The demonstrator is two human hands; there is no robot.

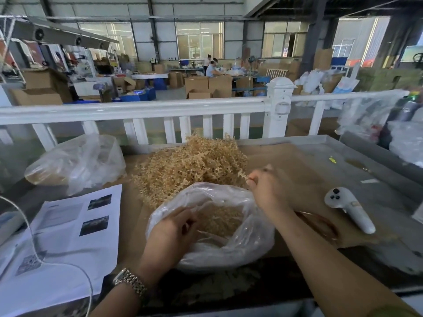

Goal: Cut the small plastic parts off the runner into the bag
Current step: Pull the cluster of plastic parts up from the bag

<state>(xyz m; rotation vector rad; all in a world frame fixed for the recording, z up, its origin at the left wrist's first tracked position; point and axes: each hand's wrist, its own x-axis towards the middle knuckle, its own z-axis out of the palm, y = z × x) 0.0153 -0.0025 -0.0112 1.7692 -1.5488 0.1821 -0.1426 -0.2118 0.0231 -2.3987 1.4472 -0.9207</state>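
Note:
A heap of tan plastic runners [192,163] with small parts on them lies in the middle of the table. In front of it stands an open clear plastic bag [249,236] with loose tan parts [219,218] inside. My left hand [171,229] rests at the bag's left rim, fingers curled on the plastic. My right hand [267,186] reaches over the bag's far right rim to the heap, fingers pinched on a thin tan runner stem. No cutting tool is visible.
A second clear bag [75,161] lies at the back left. Printed sheets [61,236] and a white cable [29,239] cover the left. A white handheld controller [350,208] lies on the right. A white railing [160,108] borders the table's far side.

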